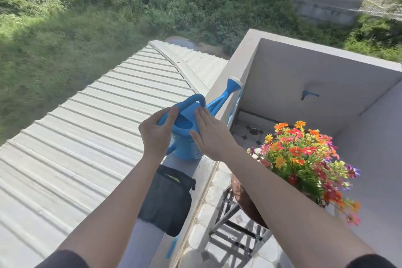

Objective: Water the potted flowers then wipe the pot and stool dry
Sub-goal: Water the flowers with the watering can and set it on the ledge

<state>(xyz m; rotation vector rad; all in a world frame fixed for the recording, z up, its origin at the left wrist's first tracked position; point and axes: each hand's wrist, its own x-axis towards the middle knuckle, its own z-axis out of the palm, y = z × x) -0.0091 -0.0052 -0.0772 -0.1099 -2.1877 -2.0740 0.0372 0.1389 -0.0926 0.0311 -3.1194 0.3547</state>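
I see blue watering can [185, 137] standing on parapet ledge [202, 167], spout toward 1 o'clock. Left hand [155, 135] at can's 9 o'clock side, fingers curled against rim below handle, thumb up; firm grip or mere contact, cannot tell. Right hand [210, 135] open, fingers flat and extended, palm against can's 3 o'clock side. Potted flowers [304, 159] at 4 o'clock from can, in brown pot [243, 198], wet sheen on it, atop dark metal stool [235, 235]. Black cloth [165, 202] draped over ledge at 6 o'clock from can.
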